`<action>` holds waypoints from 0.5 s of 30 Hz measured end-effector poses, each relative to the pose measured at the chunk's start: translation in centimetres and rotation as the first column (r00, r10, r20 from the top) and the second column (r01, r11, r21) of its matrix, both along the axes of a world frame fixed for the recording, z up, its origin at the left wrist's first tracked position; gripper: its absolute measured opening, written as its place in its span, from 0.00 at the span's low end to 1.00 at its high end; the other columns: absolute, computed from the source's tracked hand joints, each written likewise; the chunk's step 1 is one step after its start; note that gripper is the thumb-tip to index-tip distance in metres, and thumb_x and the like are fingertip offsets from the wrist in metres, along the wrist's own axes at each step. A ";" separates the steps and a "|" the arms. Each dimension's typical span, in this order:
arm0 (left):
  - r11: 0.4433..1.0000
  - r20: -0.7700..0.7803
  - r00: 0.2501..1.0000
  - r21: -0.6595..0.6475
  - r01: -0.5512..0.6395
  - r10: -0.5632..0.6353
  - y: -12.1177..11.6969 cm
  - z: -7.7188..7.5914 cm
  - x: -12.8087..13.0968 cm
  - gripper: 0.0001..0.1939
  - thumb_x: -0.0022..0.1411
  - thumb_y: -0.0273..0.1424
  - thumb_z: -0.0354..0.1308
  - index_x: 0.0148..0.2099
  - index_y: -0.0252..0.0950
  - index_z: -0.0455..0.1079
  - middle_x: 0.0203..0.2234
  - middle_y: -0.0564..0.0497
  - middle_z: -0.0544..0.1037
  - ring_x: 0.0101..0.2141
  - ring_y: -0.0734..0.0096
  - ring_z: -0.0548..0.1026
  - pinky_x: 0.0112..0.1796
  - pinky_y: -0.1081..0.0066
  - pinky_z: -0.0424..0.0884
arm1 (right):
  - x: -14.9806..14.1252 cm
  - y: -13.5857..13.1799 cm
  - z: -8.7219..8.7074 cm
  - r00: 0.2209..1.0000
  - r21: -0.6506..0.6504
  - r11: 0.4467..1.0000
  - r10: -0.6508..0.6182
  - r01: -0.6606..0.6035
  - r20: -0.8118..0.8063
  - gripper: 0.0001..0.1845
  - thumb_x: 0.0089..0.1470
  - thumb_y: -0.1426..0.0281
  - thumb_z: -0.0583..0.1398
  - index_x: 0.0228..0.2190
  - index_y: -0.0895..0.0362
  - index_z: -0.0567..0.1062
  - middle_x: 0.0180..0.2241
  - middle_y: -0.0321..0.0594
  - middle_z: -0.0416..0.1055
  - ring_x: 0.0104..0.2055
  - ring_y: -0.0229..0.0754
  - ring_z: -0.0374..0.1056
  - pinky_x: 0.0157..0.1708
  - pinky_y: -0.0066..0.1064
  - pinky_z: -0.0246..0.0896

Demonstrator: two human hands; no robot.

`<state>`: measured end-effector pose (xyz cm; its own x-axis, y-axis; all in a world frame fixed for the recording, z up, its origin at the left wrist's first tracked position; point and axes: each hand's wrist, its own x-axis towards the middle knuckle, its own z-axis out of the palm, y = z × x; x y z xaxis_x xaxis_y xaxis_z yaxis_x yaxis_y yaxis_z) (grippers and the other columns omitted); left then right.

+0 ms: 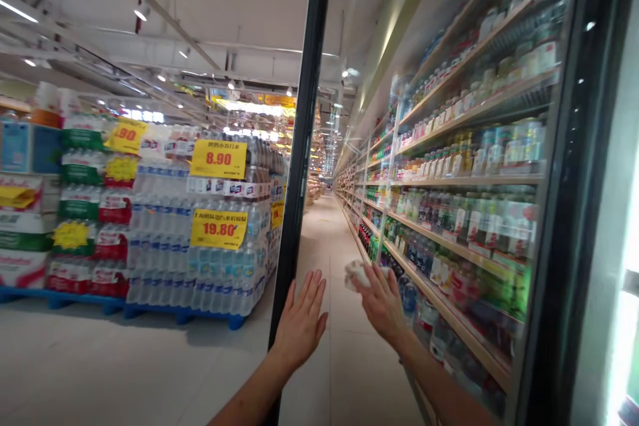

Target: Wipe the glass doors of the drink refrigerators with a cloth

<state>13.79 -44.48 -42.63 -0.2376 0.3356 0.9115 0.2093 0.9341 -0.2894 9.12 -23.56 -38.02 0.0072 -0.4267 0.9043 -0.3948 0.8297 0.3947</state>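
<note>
A tall glass door (344,226) with a black frame (299,146) stands in front of me. My left hand (302,319) lies flat at the frame's edge, fingers stretched out and holding nothing. Over the glass, my right hand (382,299) presses a crumpled white cloth (355,274) under its fingers. The cloth is partly hidden by the fingers, and its left part sticks out beyond them.
Shelves of bottled drinks (464,226) show in or through the glass on the right. To the left, stacked packs of bottles (164,226) stand on blue pallets (184,311) with yellow price signs (218,158). Pale floor (319,233) runs far back.
</note>
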 end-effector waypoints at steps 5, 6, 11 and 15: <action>0.999 0.015 1.000 -0.026 -0.022 0.022 -0.4 -0.5 0.4 0.29 0.60 0.40 0.47 0.61 0.32 0.54 0.59 0.45 0.57 0.61 0.63 0.48 0.60 0.58 0.43 | -0.8 0.8 4.3 0.994 -0.293 0.955 -0.066 0.038 -0.088 0.29 0.54 0.74 0.52 0.58 0.50 0.56 0.64 0.45 0.42 0.64 0.52 0.40 0.59 0.51 0.39; 0.999 0.014 1.000 -0.034 -0.024 0.025 -0.5 -0.7 0.5 0.29 0.60 0.39 0.47 0.60 0.32 0.54 0.59 0.45 0.57 0.62 0.63 0.48 0.60 0.58 0.43 | -0.5 0.9 3.4 0.996 -0.201 0.979 -0.054 0.038 -0.073 0.29 0.54 0.75 0.52 0.57 0.50 0.58 0.63 0.44 0.44 0.64 0.51 0.41 0.60 0.50 0.38; 0.997 -0.016 0.999 -0.069 -0.031 0.029 -1.5 -1.0 1.5 0.27 0.60 0.35 0.47 0.60 0.33 0.55 0.59 0.46 0.58 0.61 0.66 0.49 0.59 0.60 0.44 | 1.4 0.4 -2.6 0.998 0.360 0.931 0.062 -0.054 -0.011 0.24 0.53 0.77 0.50 0.50 0.47 0.67 0.59 0.32 0.57 0.63 0.42 0.45 0.63 0.43 0.30; 0.999 -0.055 0.998 -0.023 -0.026 0.025 -2.5 -0.2 2.4 0.27 0.60 0.33 0.47 0.60 0.32 0.54 0.58 0.44 0.60 0.61 0.64 0.48 0.60 0.57 0.43 | 0.3 -1.2 3.2 0.998 0.084 0.996 0.008 -0.003 -0.056 0.24 0.53 0.75 0.52 0.52 0.50 0.66 0.61 0.40 0.52 0.64 0.45 0.41 0.62 0.47 0.33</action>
<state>16.21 -46.99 -42.87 -0.1960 0.3519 0.9153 0.1685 0.9316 -0.3221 9.42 -24.74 -34.86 0.0595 -0.5010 0.8634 -0.3744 0.7906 0.4845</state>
